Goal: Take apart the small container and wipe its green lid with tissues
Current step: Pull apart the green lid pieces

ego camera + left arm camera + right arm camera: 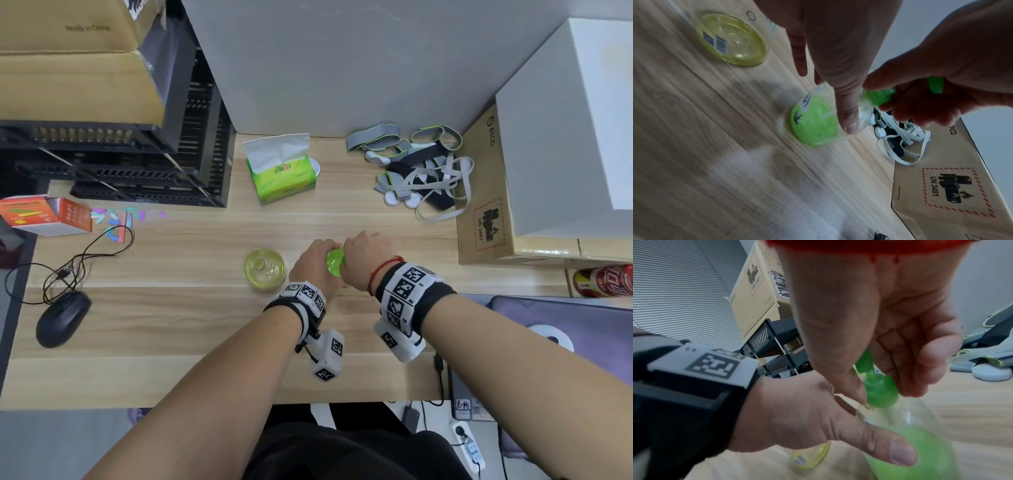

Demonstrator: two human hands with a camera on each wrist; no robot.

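Observation:
A small clear container (816, 123) with green contents stands on the wooden desk (191, 308). My left hand (317, 265) grips its body, thumb (888, 449) pressed on the side. My right hand (364, 260) pinches the green lid (880, 394) at the neck from above; the same green lid (879, 95) shows between the fingers in the left wrist view. Only a green patch of the container (335, 263) shows between the hands in the head view. A green tissue pack (281, 171) with a tissue sticking out sits at the back of the desk.
A yellowish clear dish (264, 269) sits just left of my left hand. A pile of straps (418, 168) lies at the back right beside a cardboard box (486, 205). Black crates (137, 164), a mouse (63, 318) and its cable occupy the left.

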